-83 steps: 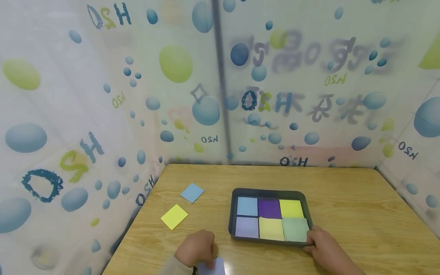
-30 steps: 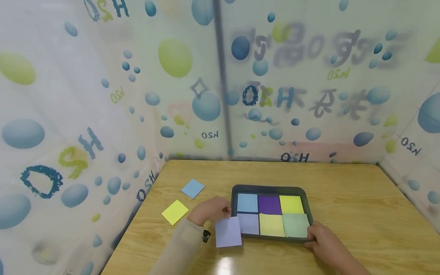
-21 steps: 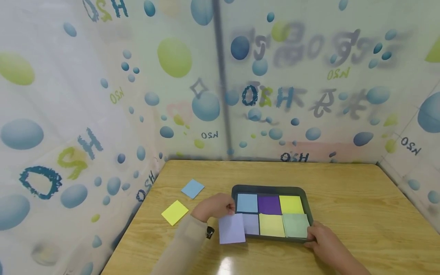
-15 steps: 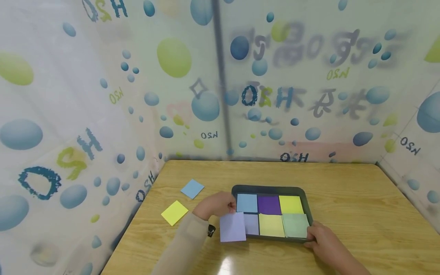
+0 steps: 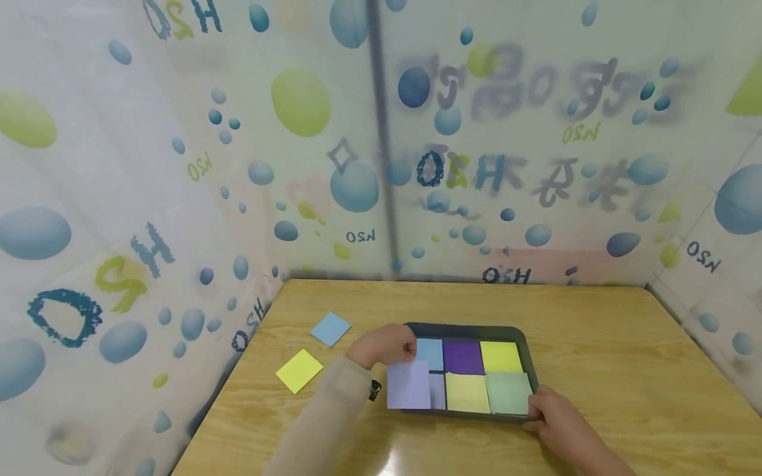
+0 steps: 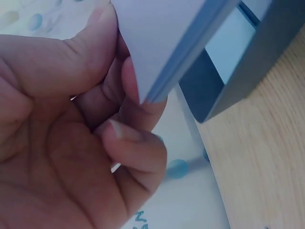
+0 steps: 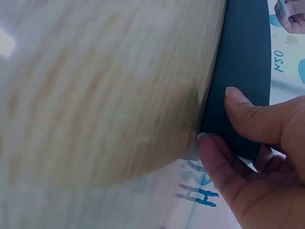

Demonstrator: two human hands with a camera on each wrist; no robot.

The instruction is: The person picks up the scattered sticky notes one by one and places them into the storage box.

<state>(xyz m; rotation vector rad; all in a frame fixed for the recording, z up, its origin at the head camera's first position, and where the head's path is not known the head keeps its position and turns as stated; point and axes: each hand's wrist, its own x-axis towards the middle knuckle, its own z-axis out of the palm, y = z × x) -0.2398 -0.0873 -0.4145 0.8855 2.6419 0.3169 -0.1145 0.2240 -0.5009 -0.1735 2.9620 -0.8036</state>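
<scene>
My left hand point(image 5: 385, 345) pinches a pad of lavender sticky notes point(image 5: 408, 385) by its far edge, above the left end of a dark grey tray point(image 5: 467, 331). In the left wrist view, thumb and fingers hold a corner of the layered pad point(image 6: 157, 38). The pad covers part of a lavender square point(image 5: 438, 391) in the tray's front-left compartment. The other compartments hold light blue, purple, bright yellow, pale yellow and pale green squares. At the tray's front-right corner my right hand point(image 5: 562, 423) grips the wall; the right wrist view shows thumb and fingers on the tray wall point(image 7: 243, 62).
On the wooden table point(image 5: 607, 344), left of the tray, lie a blue square point(image 5: 330, 329) and a bright yellow square point(image 5: 299, 371). A patterned curtain point(image 5: 321, 165) stands along the table's back and sides.
My left hand has brought the lavender pad from the table's front edge forward and right, over the tray's left end. The right hand keeps its grip on the tray corner.
</scene>
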